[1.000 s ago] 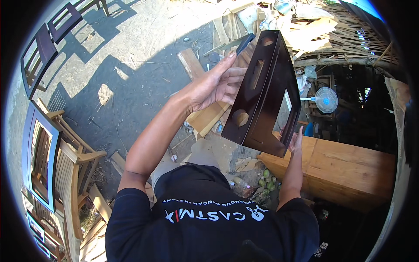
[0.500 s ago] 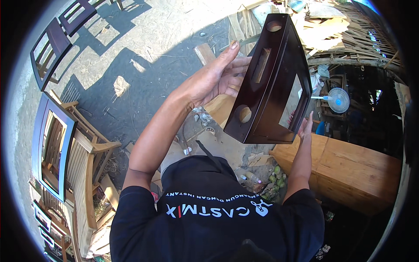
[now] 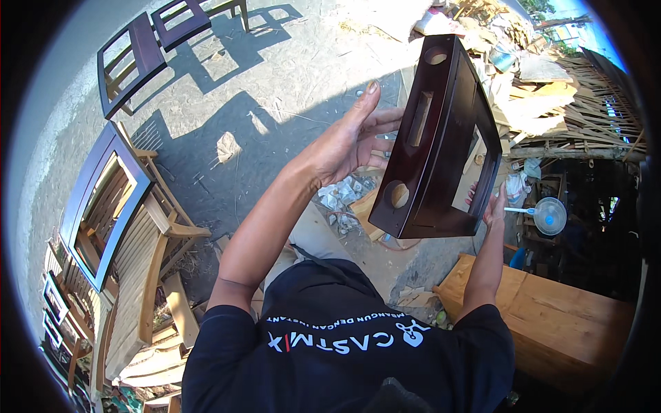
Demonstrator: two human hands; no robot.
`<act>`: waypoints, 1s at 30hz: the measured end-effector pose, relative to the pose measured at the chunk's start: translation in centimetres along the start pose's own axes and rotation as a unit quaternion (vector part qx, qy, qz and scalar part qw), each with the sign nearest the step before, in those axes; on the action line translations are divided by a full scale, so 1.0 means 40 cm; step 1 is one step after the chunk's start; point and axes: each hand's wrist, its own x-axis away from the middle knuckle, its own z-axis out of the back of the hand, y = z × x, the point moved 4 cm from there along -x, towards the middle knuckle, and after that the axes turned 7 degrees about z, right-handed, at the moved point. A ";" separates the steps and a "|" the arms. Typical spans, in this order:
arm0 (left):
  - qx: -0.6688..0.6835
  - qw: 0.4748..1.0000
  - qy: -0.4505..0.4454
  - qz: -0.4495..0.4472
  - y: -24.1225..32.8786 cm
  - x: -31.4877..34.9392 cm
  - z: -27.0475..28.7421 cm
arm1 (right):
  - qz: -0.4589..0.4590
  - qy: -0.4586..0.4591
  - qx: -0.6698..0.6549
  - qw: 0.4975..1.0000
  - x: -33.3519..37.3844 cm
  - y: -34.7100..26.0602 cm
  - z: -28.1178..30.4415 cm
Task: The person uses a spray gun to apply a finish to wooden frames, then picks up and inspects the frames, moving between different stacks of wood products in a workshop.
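A dark brown lacquered wooden box-like frame is held up in front of me, tilted, between my two hands. Its narrow left side has two round holes with a rectangular slot between them, and a wide face has a large rectangular opening. My left hand supports that narrow side, thumb raised clear and fingertips passing out of sight behind the frame. At the lower right, my right hand grips the far edge, and some of its fingers show through the opening.
On the left, a dark frame with a pale inner edge leans on a slatted wooden bench. More dark frames stand farther back. A wooden cabinet lies at right, near a fan. Scrap wood is piled behind.
The view has shifted, so the surroundings sit farther right and more of the scrap pile shows. The box-like frame stays between both hands at nearly the same tilt.
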 end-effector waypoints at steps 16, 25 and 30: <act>-0.035 0.996 0.077 -0.001 0.408 -0.131 0.460 | 0.001 -0.110 0.033 0.993 -0.558 -0.239 -0.490; 0.004 0.989 0.149 -0.016 0.679 -0.200 0.814 | -0.017 -0.153 0.101 0.983 -0.969 -0.436 -0.964; 0.077 0.981 0.166 -0.067 0.816 -0.195 1.066 | -0.031 -0.169 0.172 0.970 -1.192 -0.520 -1.297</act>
